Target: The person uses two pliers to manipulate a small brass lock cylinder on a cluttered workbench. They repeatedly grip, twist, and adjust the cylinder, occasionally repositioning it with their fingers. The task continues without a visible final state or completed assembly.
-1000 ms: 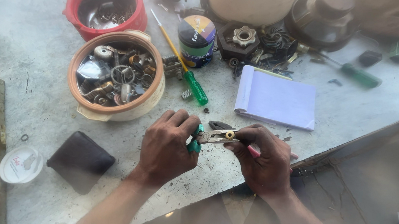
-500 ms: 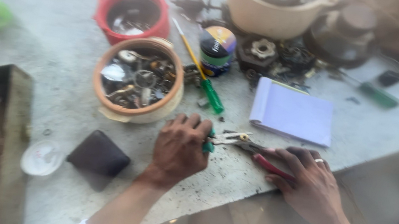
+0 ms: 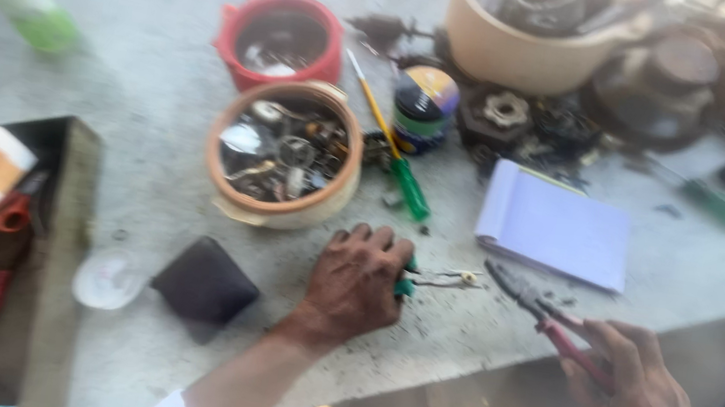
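Note:
My left hand [image 3: 355, 280] rests on the grey worktop, fingers curled over a small green-handled tool whose metal tip [image 3: 445, 278] pokes out to the right. My right hand [image 3: 645, 402] is at the table's front edge, closed on the red handles of a pair of pliers [image 3: 543, 319]. The pliers' jaws point up-left toward the small metal tip and sit a short way apart from it. The picture is blurred, so fine detail of the small part is unclear.
A brown bowl of metal parts [image 3: 284, 159] and a red tub [image 3: 282, 39] stand behind my left hand. A green-handled screwdriver [image 3: 393, 156], a round tin [image 3: 424, 103], a white notepad [image 3: 555, 229], a dark wallet [image 3: 204, 285] and a white lid [image 3: 108, 279] lie around. A tool tray [image 3: 60, 237] sits left.
My right hand has pulled the pliers away to the right and down, off the small part. The left hand stays on the green-handled tool. The camera view has shifted.

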Motion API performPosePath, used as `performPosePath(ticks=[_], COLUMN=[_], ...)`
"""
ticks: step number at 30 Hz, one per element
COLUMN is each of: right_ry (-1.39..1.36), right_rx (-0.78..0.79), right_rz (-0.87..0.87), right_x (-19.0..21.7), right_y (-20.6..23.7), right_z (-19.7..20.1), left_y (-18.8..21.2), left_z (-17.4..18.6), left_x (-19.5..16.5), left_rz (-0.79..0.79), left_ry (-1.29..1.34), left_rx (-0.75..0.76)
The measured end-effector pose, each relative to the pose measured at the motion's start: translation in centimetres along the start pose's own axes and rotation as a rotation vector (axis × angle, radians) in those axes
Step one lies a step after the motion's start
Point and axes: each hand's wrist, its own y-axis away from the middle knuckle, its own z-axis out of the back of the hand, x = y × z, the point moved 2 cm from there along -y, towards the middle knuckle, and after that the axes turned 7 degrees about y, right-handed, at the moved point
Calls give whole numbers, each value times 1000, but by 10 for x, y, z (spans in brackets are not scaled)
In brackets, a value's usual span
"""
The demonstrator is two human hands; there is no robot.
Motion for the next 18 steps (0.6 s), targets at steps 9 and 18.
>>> performPosePath(ticks=[9, 18], right_ry=[-106, 189], right_rx=[-266, -307], right_rz=[231, 341], right_x=[6, 17], right_y=[23, 24], right_z=[19, 12], left_y=[3, 5], left_z=[-14, -19], left_x=[-10, -9], left_rz=[-10, 70], left_ry=[-98, -217], left_rx=[64, 144])
